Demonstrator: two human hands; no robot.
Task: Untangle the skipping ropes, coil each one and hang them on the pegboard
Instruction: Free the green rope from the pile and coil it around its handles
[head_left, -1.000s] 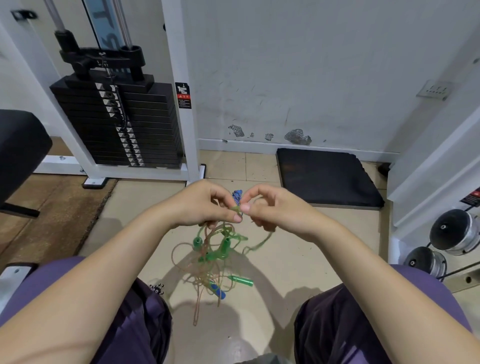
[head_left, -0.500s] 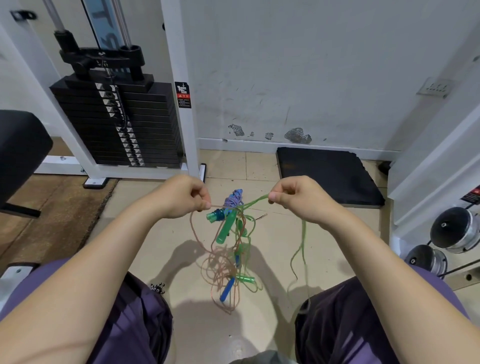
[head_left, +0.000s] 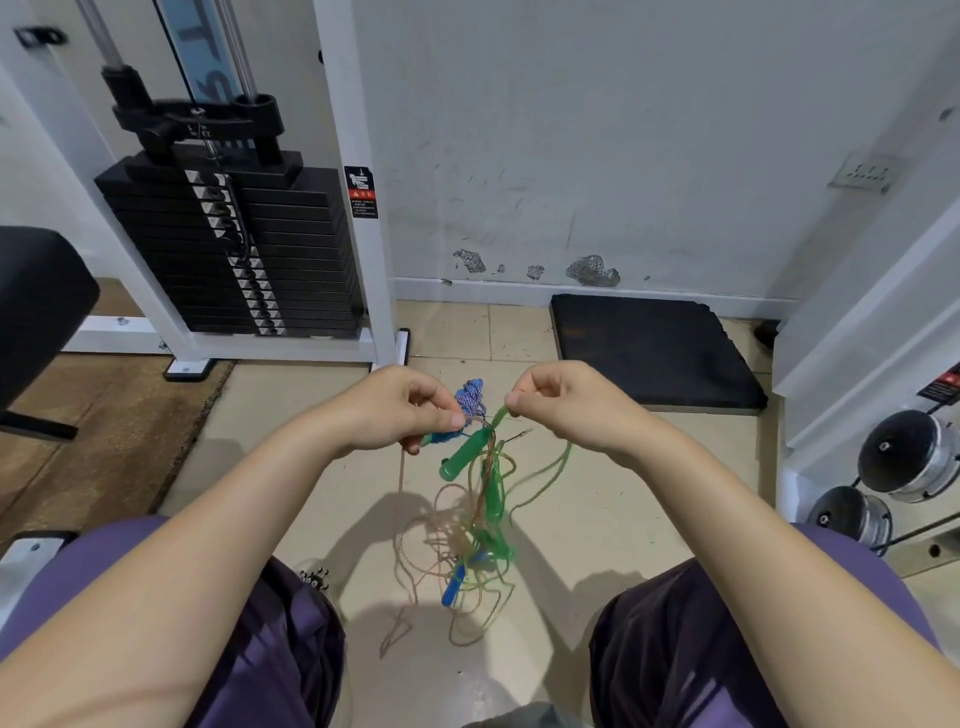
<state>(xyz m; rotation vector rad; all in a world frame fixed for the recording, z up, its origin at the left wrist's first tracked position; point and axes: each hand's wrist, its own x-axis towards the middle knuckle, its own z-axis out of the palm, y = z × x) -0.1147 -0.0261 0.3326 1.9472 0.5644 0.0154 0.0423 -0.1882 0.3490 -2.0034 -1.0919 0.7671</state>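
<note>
A tangle of skipping ropes (head_left: 467, 525) hangs between my knees above the tiled floor. It holds a thin orange cord, a green cord (head_left: 540, 478), green handles (head_left: 464, 453) and a blue handle (head_left: 453, 587). A blue-and-white braided rope (head_left: 470, 395) is bunched at the top. My left hand (head_left: 400, 410) pinches the knot near the braided rope and a teal handle end. My right hand (head_left: 561, 400) pinches the green cord just right of it. No pegboard is in view.
A weight stack machine (head_left: 234, 244) with a white frame stands at the back left. A black floor mat (head_left: 654, 353) lies against the wall. A black bench pad (head_left: 36, 306) is at the left edge, and dumbbells (head_left: 904, 457) sit on a rack at the right.
My hands first moved apart, pulling the green cord out to the right, and have now come closer together again at the knot. The hanging tangle has swung and spread lower.
</note>
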